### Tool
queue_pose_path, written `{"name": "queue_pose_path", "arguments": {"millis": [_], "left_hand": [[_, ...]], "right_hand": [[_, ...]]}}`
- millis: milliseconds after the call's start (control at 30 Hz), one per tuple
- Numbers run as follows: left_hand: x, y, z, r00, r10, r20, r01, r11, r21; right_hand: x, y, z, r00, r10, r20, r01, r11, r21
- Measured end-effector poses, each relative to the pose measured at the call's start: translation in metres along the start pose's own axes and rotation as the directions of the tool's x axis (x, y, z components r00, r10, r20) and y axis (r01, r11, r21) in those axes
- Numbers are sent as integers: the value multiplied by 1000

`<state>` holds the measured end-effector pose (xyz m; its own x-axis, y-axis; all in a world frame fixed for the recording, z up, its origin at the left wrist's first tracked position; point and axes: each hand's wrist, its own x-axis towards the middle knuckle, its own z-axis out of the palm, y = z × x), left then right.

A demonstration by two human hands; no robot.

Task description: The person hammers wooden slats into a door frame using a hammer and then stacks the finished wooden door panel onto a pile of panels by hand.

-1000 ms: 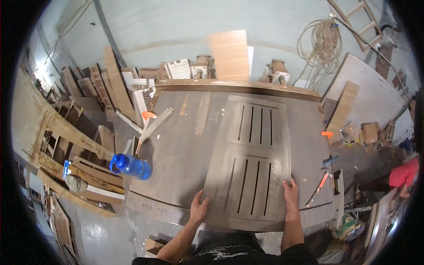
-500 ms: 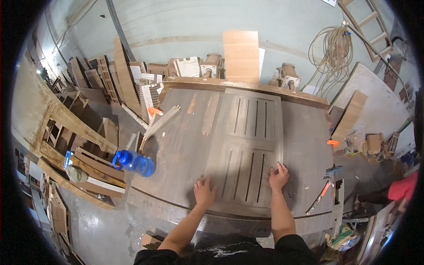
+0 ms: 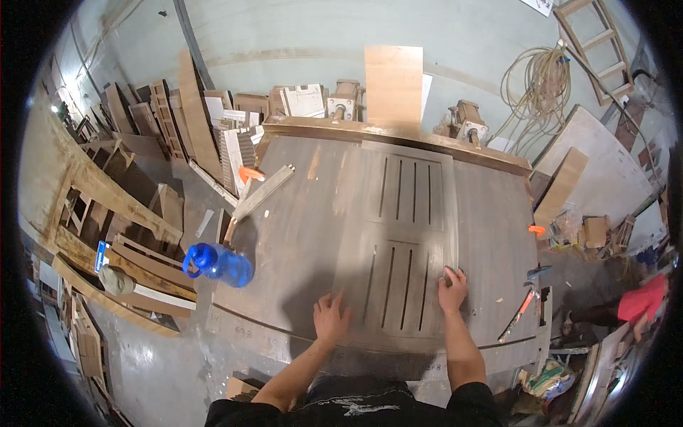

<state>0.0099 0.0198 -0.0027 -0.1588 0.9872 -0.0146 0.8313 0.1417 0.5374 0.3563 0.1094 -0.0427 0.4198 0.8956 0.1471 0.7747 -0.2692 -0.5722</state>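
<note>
A grey-brown wooden door panel (image 3: pixel 411 240) with two sets of long dark slots lies flat on the broad wooden workbench (image 3: pixel 284 235). By the panel's near left edge, my left hand (image 3: pixel 332 320) rests palm down with its fingers spread apart. My right hand (image 3: pixel 453 292) is at the panel's right edge, its fingers curled over that edge. Shadows from my arms and body fall across the slots and the bench. To the left of my left hand stands a blue translucent water bottle (image 3: pixel 226 267).
Wooden strips (image 3: pixel 263 193) lie at the bench's far left beside an orange clamp (image 3: pixel 250 174). An orange-handled tool (image 3: pixel 519 313) lies near the right edge. A raised wooden rail (image 3: pixel 398 136) bounds the back. Another person (image 3: pixel 640 299) in red is at the far right.
The view has shifted slightly. Both hands stay beside the panel, nearly in place, while a darker shadow has spread over the panel and the bench left of it.
</note>
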Motion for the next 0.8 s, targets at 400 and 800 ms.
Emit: {"name": "queue_pose_path", "arguments": {"millis": [400, 800], "left_hand": [[27, -5, -3, 999, 35, 24, -34, 998, -45], [315, 46, 56, 988, 111, -108, -86, 973, 213]], "right_hand": [[10, 0, -8, 1000, -24, 13, 25, 995, -93], [183, -7, 64, 994, -74, -75, 78, 996, 54]]}}
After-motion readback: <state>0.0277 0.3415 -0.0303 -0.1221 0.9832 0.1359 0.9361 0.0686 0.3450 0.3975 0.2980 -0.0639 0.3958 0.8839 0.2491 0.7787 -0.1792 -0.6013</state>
